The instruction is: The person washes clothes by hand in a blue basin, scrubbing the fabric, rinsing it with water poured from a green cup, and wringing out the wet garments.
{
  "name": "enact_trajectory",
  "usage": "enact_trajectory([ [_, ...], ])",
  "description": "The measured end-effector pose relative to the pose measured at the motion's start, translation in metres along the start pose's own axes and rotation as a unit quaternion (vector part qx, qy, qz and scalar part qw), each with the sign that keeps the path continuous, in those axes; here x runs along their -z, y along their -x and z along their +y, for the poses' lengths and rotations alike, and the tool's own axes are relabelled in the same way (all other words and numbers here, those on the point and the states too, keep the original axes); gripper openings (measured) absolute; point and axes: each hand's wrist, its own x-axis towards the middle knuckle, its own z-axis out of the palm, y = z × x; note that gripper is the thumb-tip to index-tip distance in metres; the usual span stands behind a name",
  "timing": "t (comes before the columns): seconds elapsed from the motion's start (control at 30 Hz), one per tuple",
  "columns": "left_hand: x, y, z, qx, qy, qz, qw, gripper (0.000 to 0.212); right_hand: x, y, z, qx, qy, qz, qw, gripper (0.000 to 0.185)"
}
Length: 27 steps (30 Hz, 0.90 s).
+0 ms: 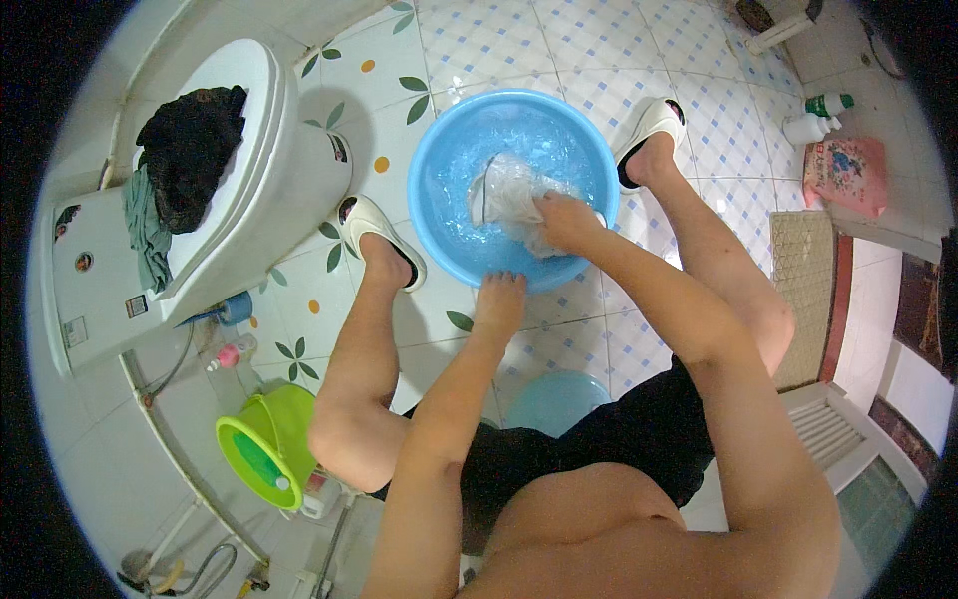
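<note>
A round blue plastic basin (430, 239) stands on the tiled floor between my feet, with rippling water inside. A soaked white garment (511, 187), thin and dark-edged on one part, lies bunched in the water. Its near right side is in the grip of my right hand (569, 222), whose fingertips are partly hidden by the cloth. On the near rim of the basin, the fingers of my left hand (500, 301) hook over the edge. That hand is apart from the garment.
At left, black clothing (191, 153) and a green cloth (148, 228) lie on the toilet lid (251, 82). A lime-green bucket (292, 419) stands lower left. Bottles (808, 129) and a pink bag (847, 174) line the right wall. My white slippers (382, 236) flank the basin.
</note>
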Motion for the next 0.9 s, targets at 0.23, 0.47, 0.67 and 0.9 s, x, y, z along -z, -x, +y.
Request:
enact_trajectory([
  [0.23,-0.021,0.017,0.016,-0.026,0.015,0.111,0.993,0.020,-0.028,0.003,-0.014,0.009,-0.007,0.165,0.986,0.048],
  [0.47,-0.027,0.031,0.029,0.016,0.111,0.077,0.991,0.028,-0.067,-0.015,-0.059,0.004,-0.001,0.050,0.999,0.056],
  [0.67,-0.009,0.030,0.033,0.022,0.234,0.155,0.959,0.037,-0.079,-0.079,-0.015,-0.027,-0.017,-0.015,0.999,0.056],
  [0.9,0.009,0.006,0.026,0.260,0.633,0.138,0.716,0.047,-0.029,-0.046,-0.014,-0.270,-0.489,0.126,0.820,0.040],
])
